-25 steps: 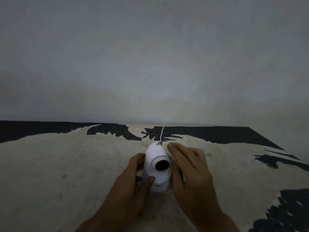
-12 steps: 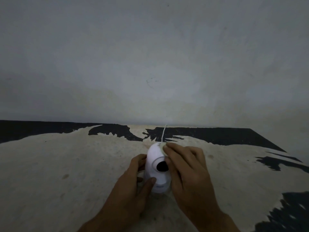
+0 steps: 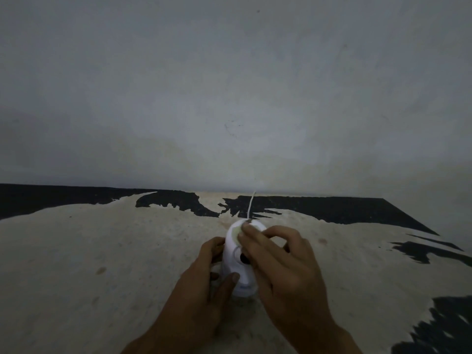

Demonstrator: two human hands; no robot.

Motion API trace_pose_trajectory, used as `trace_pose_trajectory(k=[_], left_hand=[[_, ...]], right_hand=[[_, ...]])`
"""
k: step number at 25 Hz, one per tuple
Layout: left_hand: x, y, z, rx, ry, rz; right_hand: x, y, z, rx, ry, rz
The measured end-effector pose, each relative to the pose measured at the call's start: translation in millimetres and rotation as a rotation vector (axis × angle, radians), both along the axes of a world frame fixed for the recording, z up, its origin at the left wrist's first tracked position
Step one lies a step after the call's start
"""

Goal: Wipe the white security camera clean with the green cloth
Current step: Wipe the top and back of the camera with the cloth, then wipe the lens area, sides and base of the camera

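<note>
The left hand (image 3: 204,284) holds the white security camera (image 3: 236,267) around its base on the worn surface (image 3: 102,251). The right hand (image 3: 278,267) presses the green cloth (image 3: 235,235) on its top; earlier these fingers were beside the lens.

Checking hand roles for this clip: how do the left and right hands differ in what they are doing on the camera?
The left hand grips the white camera low at its side, thumb on the front; the right hand lies across the top and front, fingers pressing a pale green cloth there. Both touch the camera.
</note>
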State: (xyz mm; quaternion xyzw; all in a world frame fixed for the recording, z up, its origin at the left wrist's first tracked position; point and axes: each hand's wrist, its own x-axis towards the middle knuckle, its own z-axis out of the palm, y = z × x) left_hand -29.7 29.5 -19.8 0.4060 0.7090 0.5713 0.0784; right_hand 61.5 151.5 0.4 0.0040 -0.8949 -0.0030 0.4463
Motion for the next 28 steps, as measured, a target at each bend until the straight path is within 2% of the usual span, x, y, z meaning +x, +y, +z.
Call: trace_pose_trajectory(k=[2, 4, 6, 8, 14, 17, 20, 24, 28], left_hand=[[1.4, -1.8, 0.1, 0.006, 0.009, -0.006], [2.5, -2.8, 0.4, 0.010, 0.043, -0.016], [2.1, -2.2, 2.0, -0.019, 0.008, -0.010], [1.6, 0.7, 2.2, -0.042, -0.011, -0.006], [1.1, 6.4, 7.5, -0.108, -0.014, 0.123], [4.1, 6.1, 9.3, -0.090, -0.042, 0.117], [3.4, 1.2, 6.7, -0.040, 0.007, 0.049], [3.7, 0.6, 3.0, -0.083, 0.044, 0.142], [10.1, -10.6, 7.5, 0.193, 0.260, 0.274]], right_hand=[[-11.8, -1.6, -14.3, 0.102, 0.017, 0.050], [-9.4, 9.8, -9.3, 0.154, 0.083, -0.001], [3.4, 12.9, 5.2, 0.062, 0.058, -0.063], [16.0, 14.5, 15.4, 0.002, 0.131, -0.098], [-3.6, -18.4, 6.6, 0.185, -0.007, -0.036], [1.0, -19.8, 9.4, 0.176, 0.014, -0.013], [11.5, -10.0, 9.4, 0.053, 0.069, 0.038], [17.9, -5.4, 12.9, -0.358, 0.185, 0.062], [17.0, -12.0, 10.1, -0.707, 0.261, 0.121]])
